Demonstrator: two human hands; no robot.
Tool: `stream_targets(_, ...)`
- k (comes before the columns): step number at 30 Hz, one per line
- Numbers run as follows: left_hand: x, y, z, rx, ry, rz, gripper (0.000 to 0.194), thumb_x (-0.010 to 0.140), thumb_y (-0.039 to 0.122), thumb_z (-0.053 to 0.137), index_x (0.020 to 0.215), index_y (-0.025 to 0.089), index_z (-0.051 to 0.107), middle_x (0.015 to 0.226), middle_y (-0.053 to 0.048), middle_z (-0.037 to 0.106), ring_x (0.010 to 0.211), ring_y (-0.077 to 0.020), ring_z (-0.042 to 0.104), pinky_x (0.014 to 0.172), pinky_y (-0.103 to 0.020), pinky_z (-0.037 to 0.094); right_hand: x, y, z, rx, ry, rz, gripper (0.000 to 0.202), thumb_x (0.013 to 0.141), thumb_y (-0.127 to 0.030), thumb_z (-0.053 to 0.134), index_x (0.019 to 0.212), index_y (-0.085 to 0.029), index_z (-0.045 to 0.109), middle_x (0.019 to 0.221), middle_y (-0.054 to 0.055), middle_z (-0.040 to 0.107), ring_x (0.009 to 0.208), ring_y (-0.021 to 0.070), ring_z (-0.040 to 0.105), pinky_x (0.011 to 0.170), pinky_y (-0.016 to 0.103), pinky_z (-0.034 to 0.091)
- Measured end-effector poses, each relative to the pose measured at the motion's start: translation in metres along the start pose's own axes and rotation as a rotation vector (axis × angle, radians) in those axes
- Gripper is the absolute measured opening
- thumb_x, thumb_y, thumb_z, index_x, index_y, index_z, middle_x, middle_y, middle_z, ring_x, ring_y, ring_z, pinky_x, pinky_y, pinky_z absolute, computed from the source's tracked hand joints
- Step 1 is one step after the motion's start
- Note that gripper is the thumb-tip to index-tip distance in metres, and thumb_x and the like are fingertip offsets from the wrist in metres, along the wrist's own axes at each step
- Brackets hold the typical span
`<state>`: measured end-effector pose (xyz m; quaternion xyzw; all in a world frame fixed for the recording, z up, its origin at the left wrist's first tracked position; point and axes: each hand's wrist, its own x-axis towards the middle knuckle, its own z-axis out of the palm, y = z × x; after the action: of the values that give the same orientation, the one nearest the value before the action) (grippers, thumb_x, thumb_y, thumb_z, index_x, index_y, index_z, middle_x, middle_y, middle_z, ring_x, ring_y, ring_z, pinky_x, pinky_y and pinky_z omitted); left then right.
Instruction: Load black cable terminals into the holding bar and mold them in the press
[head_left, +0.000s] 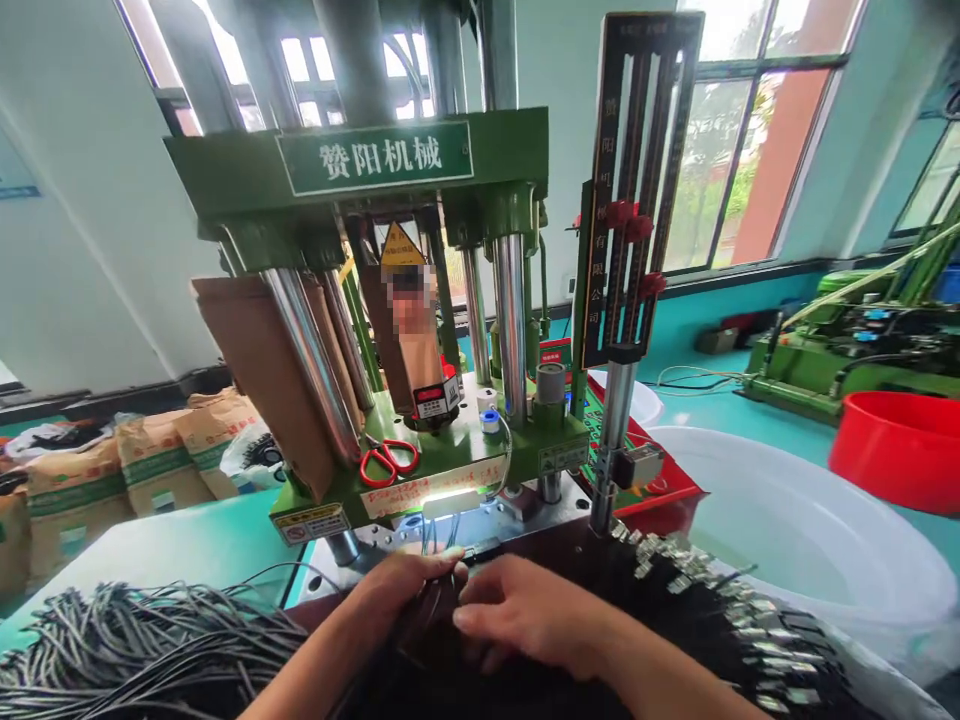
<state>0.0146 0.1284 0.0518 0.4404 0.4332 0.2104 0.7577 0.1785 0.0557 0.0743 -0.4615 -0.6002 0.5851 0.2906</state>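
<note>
Both hands are close together at the lower middle, in front of the green press (375,480). My left hand (420,572) is closed on thin dark cables (431,600), its thumb pointing right. Just to its right, my right hand (502,605) has curled fingers near the same cables; whether anything is between them is too hidden to tell. Behind the hands, thin wires (442,532) rise under a bright lamp (454,503) at the press bed. A large pile of grey cables (150,650) lies at the lower left, and black cables with metal connectors (772,640) lie at the lower right.
Red-handled scissors (388,462) and a white tape roll (490,421) rest on the press ledge. A metal column with a scale (619,400) stands at the right. Beyond it are a large white tub (795,520) and a red tub (900,450). Paper sacks (157,450) stand at the left.
</note>
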Motion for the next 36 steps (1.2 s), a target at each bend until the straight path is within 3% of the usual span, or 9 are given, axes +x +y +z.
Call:
stream_targets(4,0.006,-0.006,-0.008,-0.056,0.003,-0.040,0.037,0.063,0.034,0.081,0.075,0.015,0.051,0.065,0.001,0.063,0.059,-0.0139,0.064,0.055,-0.025,0.049,0.004,0.008,-0.032,-0.404,0.121,-0.075,0.014,0.076,-0.021,0.057,0.066,-0.015,0.065,0.063,0.000,0.059,0.061,0.0140,0.051,0.059,0.026,0.037)
stream_targets(7,0.011,-0.009,-0.014,-0.082,-0.020,-0.047,0.040,0.063,0.035,0.081,0.078,0.016,0.050,0.067,0.002,0.064,0.063,-0.0145,0.066,0.056,-0.024,0.050,0.010,0.015,-0.031,-0.647,0.160,-0.126,0.011,0.075,-0.015,0.057,0.070,-0.016,0.067,0.071,0.004,0.066,0.066,0.0163,0.053,0.060,0.027,0.033)
stream_targets(11,0.012,-0.007,-0.019,-0.035,-0.043,-0.033,0.039,0.064,0.040,0.080,0.079,0.014,0.054,0.066,0.002,0.063,0.061,-0.0137,0.065,0.052,-0.022,0.049,0.010,0.022,-0.021,-0.826,0.159,-0.171,0.012,0.080,-0.022,0.056,0.081,-0.016,0.067,0.084,0.008,0.068,0.075,0.0189,0.057,0.063,0.027,0.033)
stream_targets(18,0.011,-0.004,-0.022,0.115,-0.072,-0.040,0.041,0.068,0.049,0.074,0.081,0.013,0.056,0.066,-0.002,0.065,0.053,-0.0124,0.062,0.053,-0.023,0.048,0.006,0.023,-0.025,-0.916,0.130,-0.201,0.014,0.085,-0.024,0.053,0.085,-0.017,0.065,0.086,0.007,0.067,0.079,0.0182,0.059,0.067,0.025,0.035)
stream_targets(30,0.015,-0.004,-0.024,0.152,-0.068,-0.005,0.041,0.067,0.051,0.073,0.079,0.015,0.058,0.061,0.001,0.061,0.052,-0.0116,0.057,0.051,-0.024,0.046,0.005,0.022,-0.026,-0.952,0.144,-0.225,0.017,0.086,-0.027,0.053,0.089,-0.017,0.066,0.087,0.007,0.069,0.080,0.0187,0.061,0.066,0.024,0.037)
stream_targets(36,0.020,-0.006,-0.028,0.204,-0.056,-0.044,0.052,0.058,0.060,0.074,0.078,0.015,0.058,0.059,0.000,0.062,0.049,-0.0126,0.057,0.050,-0.025,0.045,0.005,0.020,-0.026,-0.958,0.147,-0.227,0.016,0.085,-0.026,0.054,0.088,-0.017,0.066,0.087,0.007,0.069,0.079,0.0183,0.061,0.065,0.024,0.037)
